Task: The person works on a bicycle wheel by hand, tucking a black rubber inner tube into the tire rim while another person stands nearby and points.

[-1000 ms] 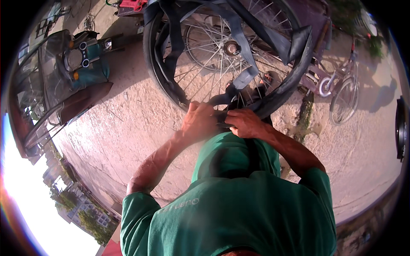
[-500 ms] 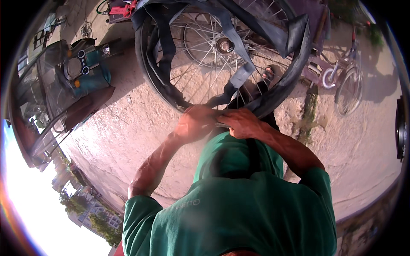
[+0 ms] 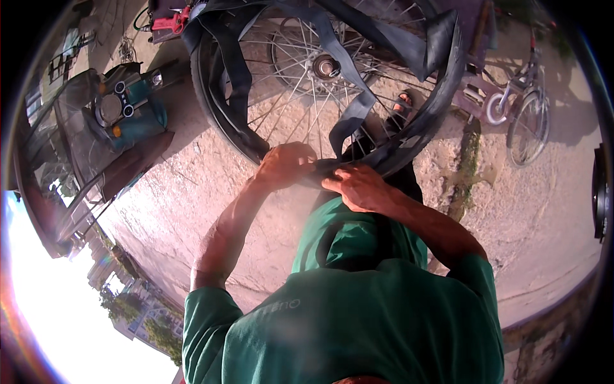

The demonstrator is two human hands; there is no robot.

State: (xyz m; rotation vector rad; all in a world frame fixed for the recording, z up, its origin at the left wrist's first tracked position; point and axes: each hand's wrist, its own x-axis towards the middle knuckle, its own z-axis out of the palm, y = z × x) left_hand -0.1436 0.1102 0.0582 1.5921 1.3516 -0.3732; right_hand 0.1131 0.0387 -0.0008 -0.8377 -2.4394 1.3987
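I watch my left hand (image 3: 286, 165) arch over the tyre's (image 3: 430, 125) near edge, grip unclear; just right, my right hand (image 3: 358, 187) pinches that edge.

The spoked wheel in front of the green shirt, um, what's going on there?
A person in a green shirt is working at a spoked wheel with bare hands. The left hand and right hand are close together at the wheel's near edge, on the dark tyre; exactly what the fingers grip is hidden. A flat, dark rubber strip, which looks like a limp inner tube, hangs loosely across the wheel.
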